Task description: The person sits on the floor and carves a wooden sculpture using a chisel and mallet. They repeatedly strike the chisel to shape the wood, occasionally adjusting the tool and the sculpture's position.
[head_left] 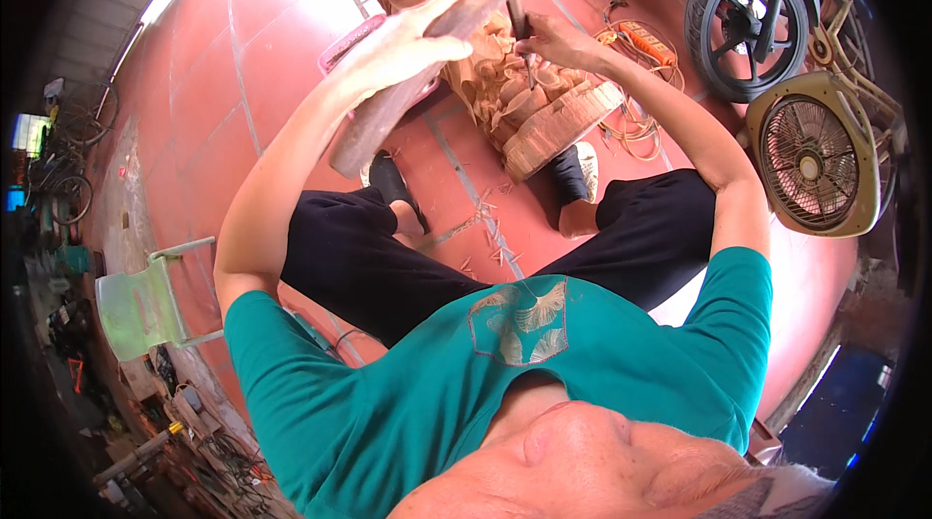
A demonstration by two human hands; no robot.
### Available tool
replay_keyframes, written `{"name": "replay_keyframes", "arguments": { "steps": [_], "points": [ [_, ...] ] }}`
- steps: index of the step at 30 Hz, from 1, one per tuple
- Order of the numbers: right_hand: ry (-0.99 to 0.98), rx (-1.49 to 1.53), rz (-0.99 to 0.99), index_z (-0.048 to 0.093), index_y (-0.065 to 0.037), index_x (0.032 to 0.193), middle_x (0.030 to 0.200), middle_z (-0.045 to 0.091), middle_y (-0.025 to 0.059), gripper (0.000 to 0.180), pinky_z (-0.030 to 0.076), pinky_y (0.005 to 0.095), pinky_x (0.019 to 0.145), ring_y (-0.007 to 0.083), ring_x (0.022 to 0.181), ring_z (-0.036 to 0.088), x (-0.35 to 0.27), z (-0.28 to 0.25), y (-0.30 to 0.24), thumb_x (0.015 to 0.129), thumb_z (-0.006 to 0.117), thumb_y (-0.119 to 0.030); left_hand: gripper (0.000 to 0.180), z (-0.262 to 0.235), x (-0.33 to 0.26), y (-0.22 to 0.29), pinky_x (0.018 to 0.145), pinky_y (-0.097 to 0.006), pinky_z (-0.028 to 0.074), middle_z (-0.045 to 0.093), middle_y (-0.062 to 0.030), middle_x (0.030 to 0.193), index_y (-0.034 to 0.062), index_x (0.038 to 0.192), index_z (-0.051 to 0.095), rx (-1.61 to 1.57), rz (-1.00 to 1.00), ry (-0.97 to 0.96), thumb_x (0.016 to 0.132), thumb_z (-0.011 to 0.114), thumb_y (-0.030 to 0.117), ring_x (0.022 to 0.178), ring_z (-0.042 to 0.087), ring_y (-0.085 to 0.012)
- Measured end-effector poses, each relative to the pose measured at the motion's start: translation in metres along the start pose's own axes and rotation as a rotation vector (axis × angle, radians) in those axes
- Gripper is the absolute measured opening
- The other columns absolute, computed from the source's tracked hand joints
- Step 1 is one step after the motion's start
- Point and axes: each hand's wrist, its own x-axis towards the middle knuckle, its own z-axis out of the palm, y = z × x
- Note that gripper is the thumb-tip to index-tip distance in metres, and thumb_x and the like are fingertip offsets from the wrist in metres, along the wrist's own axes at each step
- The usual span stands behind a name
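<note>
My left hand (408, 51) grips a long, worn wooden club (374, 131), which slants up and to the right over the carving. Between the fingers of my right hand (565, 41) is a slim dark chisel (515, 12), its lower end pointing down at the carved wood. The brown wooden carving (476, 92), cut with deep folds and rounded shapes, lies tilted on the floor. Its thick, flat round base (563, 129) is close to my feet. The club hides part of the carving, and I cannot tell whether the chisel's tip touches the wood.
A pink basket (351, 39) stands partly behind my left forearm. Wood chips (497, 252) lie on the red tiles. An orange power strip (649, 43) with looped cords, a box fan (814, 155) and a motorbike wheel (746, 24) are at right; a green chair (141, 310) is at left.
</note>
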Motion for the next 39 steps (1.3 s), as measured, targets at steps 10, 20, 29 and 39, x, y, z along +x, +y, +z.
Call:
{"name": "replay_keyframes", "arguments": {
  "steps": [10,20,29,39],
  "points": [
    [0.028,-0.080,-0.121,0.057,0.001,0.117,0.106,0.067,0.0107,0.024,0.057,0.0332,0.080,0.0158,0.096,0.066,-0.002,0.003,0.017,0.100,0.061,-0.015,0.073,-0.010,-0.011,-0.009,0.060,-0.028,0.046,0.054,-0.0016,0.078,0.0197,0.157,0.037,-0.119,-0.064,0.059,0.092,0.069,0.030,0.066,0.052,-0.0095],
    [0.012,0.040,-0.120,0.055,0.002,0.114,0.099,0.067,0.0103,0.021,0.058,0.0330,0.077,0.0157,0.087,0.066,-0.002,0.006,0.015,0.099,0.062,-0.010,0.073,-0.008,-0.027,0.022,0.068,-0.031,0.049,0.058,-0.0041,0.089,0.0194,0.157,0.037,-0.148,0.076,0.148,0.092,0.069,0.033,0.076,0.057,-0.0117],
    [0.065,-0.055,-0.197,0.056,0.002,0.110,0.088,0.069,0.0170,0.022,0.054,0.0390,0.072,0.0250,0.079,0.070,-0.001,0.013,0.013,0.095,0.065,-0.011,0.075,-0.009,-0.017,-0.005,0.076,-0.030,0.053,0.063,-0.0115,0.124,0.0152,0.155,0.040,-0.018,0.105,0.139,0.088,0.071,0.032,0.084,0.063,-0.0153],
    [0.103,-0.210,-0.211,0.057,0.001,0.102,0.087,0.069,0.0185,0.022,0.053,0.0409,0.074,0.0283,0.082,0.070,-0.003,0.012,0.011,0.094,0.068,-0.016,0.078,-0.001,-0.017,-0.012,0.092,-0.033,0.050,0.065,-0.0125,0.127,0.0094,0.154,0.039,0.110,0.163,0.065,0.087,0.072,0.032,0.098,0.062,-0.0164]
  ]
}}
